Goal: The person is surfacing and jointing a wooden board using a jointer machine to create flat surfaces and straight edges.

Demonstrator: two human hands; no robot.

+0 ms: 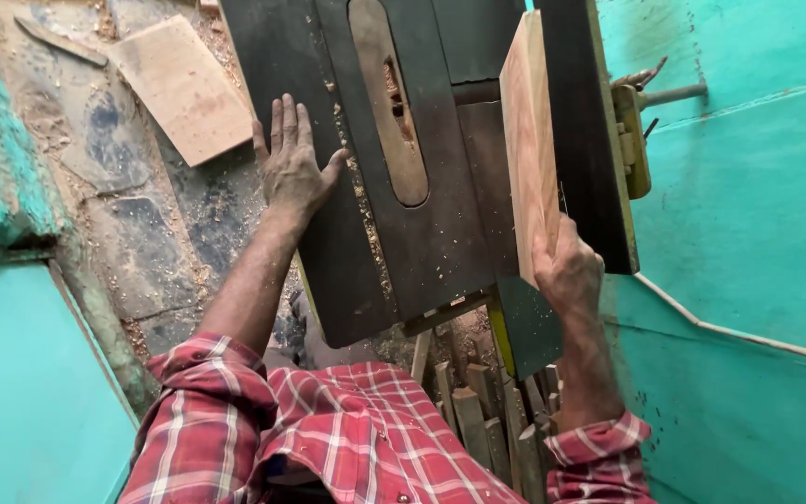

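The right hand (566, 266) grips the near end of a reddish wooden board (529, 140), stood on edge against the dark fence (590, 131) at the desk's right edge. The left hand (293, 168) lies flat, fingers spread, near the left edge of the saw desk (422, 252), beside the blade slot (389, 103). Positioning seems underway; any push forward calls for keeping the board tight to the fence.

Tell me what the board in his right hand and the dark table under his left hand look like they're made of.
Board: bare, unfinished wood, pinkish-tan with visible grain. Saw table: probably metal, dark matte, flat and sawdust-strewn, though painted board can't be excluded.
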